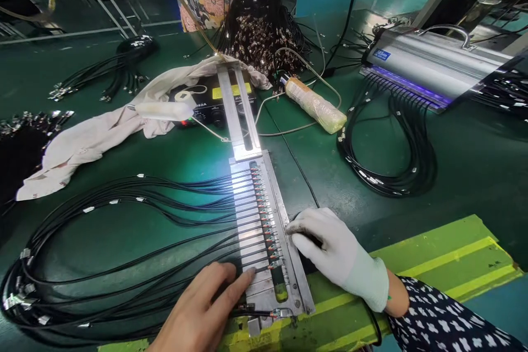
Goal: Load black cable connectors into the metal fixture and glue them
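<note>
A slotted metal fixture [295, 286] lies at the centre, with a row of black cables [206, 229] laid across it. Their small metal connectors [270, 240] line up along its slot. My left hand [202, 305], bare, rests at the near left side; its index fingertip presses on a cable at the fixture. From under that hand a black cable [247, 312] runs out to a connector [281, 313] at the fixture's near end; the fingers around it are partly hidden. My right hand [330, 247], in a white glove, has thumb and forefinger closed at the fixture's right edge.
A light shines on the fixture from beside a black control box [206, 104] and a pale cloth [94, 126]. A wrapped bottle [315, 104] lies behind. At right, a silver lamp unit [433, 60] glows violet over cables. Cable bundles [264, 27] sit at the back.
</note>
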### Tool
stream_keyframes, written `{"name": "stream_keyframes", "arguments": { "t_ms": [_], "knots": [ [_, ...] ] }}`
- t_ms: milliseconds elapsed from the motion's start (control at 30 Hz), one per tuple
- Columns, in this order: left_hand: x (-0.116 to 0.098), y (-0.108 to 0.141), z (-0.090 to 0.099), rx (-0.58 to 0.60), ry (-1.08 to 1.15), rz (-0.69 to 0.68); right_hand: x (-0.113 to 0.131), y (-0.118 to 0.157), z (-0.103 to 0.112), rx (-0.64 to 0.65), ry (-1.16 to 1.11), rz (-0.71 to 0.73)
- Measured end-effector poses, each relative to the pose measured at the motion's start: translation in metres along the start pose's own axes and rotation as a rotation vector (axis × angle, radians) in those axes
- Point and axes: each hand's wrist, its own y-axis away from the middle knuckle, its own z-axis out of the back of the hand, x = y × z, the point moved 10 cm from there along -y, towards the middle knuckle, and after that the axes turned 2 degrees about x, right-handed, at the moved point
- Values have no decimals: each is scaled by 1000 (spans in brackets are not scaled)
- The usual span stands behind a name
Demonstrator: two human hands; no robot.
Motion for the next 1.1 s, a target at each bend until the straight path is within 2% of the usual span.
{"name": "stream_keyframes", "arguments": {
  "t_ms": [433, 567, 667, 767, 900, 1000, 1100],
  "knots": [
    [-9, -7, 0, 114, -28, -32, -1, -2, 1, 5, 6, 6],
    [-3, -4, -6, 111, -4, -7, -1, -2, 1, 4, -1, 17],
    [0, 1, -11, 92, 40, -37, -2, -1, 1, 5, -2, 15],
    [4, 7, -12, 47, -77, -6, -1, -3, 1, 4, -1, 16],
    [1, 8, -12, 55, -221, 19, 2, -5, 4, 0, 13, 21],
    [-8, 7, -5, 47, -200, -36, 8, 8, 2, 21, 21, 88],
    [-7, 18, 3, 48, -138, -37, 18, 37, -10, 92, 140, 249]
  ]
}}
